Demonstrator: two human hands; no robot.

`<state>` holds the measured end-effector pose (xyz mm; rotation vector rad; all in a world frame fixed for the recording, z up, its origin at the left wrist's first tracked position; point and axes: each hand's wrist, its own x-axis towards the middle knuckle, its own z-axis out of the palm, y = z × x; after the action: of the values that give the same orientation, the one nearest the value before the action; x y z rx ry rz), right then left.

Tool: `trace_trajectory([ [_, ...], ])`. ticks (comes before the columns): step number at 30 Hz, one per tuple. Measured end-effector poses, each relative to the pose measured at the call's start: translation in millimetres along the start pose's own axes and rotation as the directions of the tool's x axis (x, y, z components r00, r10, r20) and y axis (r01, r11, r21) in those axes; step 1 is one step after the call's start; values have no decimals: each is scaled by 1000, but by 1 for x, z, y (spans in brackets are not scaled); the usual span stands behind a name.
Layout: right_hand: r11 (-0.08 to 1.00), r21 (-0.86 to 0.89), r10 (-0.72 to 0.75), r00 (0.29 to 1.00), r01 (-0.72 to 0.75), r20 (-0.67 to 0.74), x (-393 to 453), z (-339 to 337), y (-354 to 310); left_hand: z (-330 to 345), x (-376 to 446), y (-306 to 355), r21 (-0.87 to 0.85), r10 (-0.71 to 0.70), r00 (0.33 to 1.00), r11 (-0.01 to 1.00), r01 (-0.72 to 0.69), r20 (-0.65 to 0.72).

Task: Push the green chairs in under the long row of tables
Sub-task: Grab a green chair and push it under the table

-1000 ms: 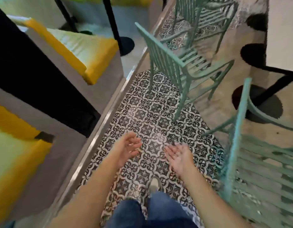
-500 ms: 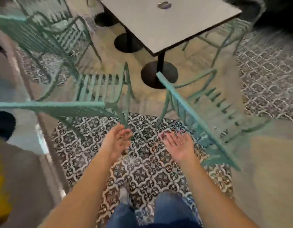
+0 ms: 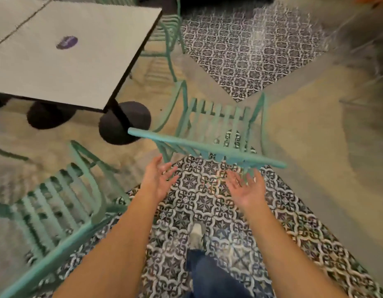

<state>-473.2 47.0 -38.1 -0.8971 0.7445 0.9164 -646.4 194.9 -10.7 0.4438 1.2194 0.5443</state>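
Half a second on, the view has swung right, so the tabletop (image 3: 63,54) that stood ahead now fills the upper left, and the green chair (image 3: 210,134) that was off to the right sits straight ahead with its top rail (image 3: 203,148) running across the middle. Both hands have come nearer that rail. Left hand (image 3: 158,179) hovers just below the rail's left part, fingers straight and spread, holding nothing; whether a fingertip touches the chair is lost in blur. Right hand (image 3: 246,188) reaches palm-up under the rail's right end, fingers relaxed and apart, also holding nothing. This chair stands on the patterned floor tiles (image 3: 203,201) just right of the tabletop's near corner, not under it, its slatted seat facing away. A second green chair (image 3: 57,203) stands at lower left, near the left forearm. A third chair (image 3: 167,37) shows at the tabletop's far right edge. On the tabletop lies a small purple oval (image 3: 67,42), too blurred to identify. One shoe (image 3: 196,235) and a jeans leg (image 3: 210,276) show below.
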Motion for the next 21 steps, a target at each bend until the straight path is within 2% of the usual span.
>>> trace_trajectory([
  [10, 982, 122, -127, 983, 143, -132, 11, 15, -10, 21, 41, 60, -20, -40, 999, 999, 40, -27],
  [14, 980, 134, -124, 977, 147, -171, 19, 31, -20, 29, 73, 84, -80, -104, 994, 992, 101, -40],
  [21, 971, 168, -127, 961, 171, -245, 40, 57, -38, 24, 115, 104, -17, -200, 970, 980, 200, -140],
])
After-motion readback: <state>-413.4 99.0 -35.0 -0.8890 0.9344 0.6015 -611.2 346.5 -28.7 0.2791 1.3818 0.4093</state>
